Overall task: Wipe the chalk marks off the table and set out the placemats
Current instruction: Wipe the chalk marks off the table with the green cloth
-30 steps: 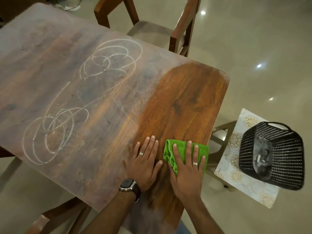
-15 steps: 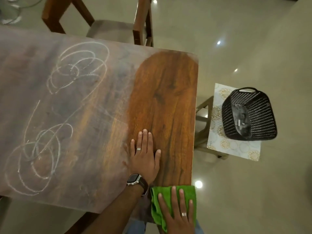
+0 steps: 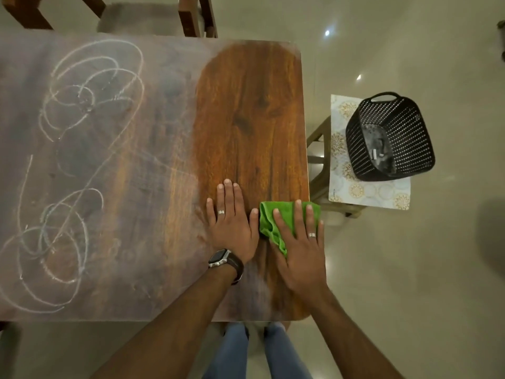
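A wooden table [image 3: 246,110] fills the left and middle of the head view. White chalk marks [image 3: 90,86] loop over its dusty left part, and more chalk loops [image 3: 52,242] lie nearer me. The right strip is bare, glossy brown wood. My right hand [image 3: 300,242] presses flat on a green cloth [image 3: 276,220] near the table's right edge. My left hand [image 3: 232,220] lies flat on the wood just left of the cloth, fingers apart, holding nothing. A patterned placemat [image 3: 369,192] lies on a stool to the right.
A black perforated basket [image 3: 390,138] stands on the placemat, tilted, with small pieces of chalk inside. The stool's wooden frame [image 3: 317,165] sits close to the table's right edge. A wooden chair [image 3: 188,17] stands at the far side. My legs show below the near edge.
The right hand has pushed the green cloth forward from the near edge to beside the left hand. The left hand has stayed flat in place. The camera view shifted.
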